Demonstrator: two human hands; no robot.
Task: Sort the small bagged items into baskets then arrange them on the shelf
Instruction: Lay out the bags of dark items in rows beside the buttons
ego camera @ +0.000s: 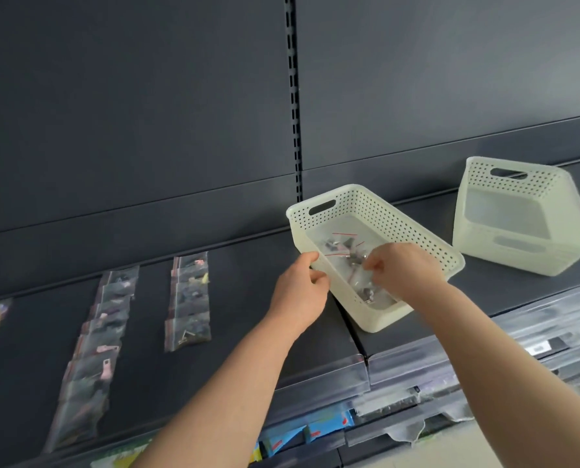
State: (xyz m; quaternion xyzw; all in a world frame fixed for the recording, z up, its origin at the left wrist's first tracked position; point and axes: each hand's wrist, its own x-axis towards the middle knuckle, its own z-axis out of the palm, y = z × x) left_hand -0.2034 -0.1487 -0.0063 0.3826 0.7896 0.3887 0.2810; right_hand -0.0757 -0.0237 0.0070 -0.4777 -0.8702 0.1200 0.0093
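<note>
The dark shelf (244,285) fills most of the frame. On it, right of centre, sits a white perforated basket (366,201), angled with 1 corner near the front edge. A 2nd basket (518,184) stands tipped at the far right and looks empty. At lower left, 2 rows of small bags lie flat on the shelf, a long row (92,349) and a shorter row (189,298). The left hand (298,292) grips the near rim of the centre basket. The right hand (403,268) reaches inside it, fingertips pinching a clear bag (363,278) above others already on the bottom. To do this well, I would keep the left hand bracing the rim so the basket cannot slide, and let go of the bag low and flat.
</note>
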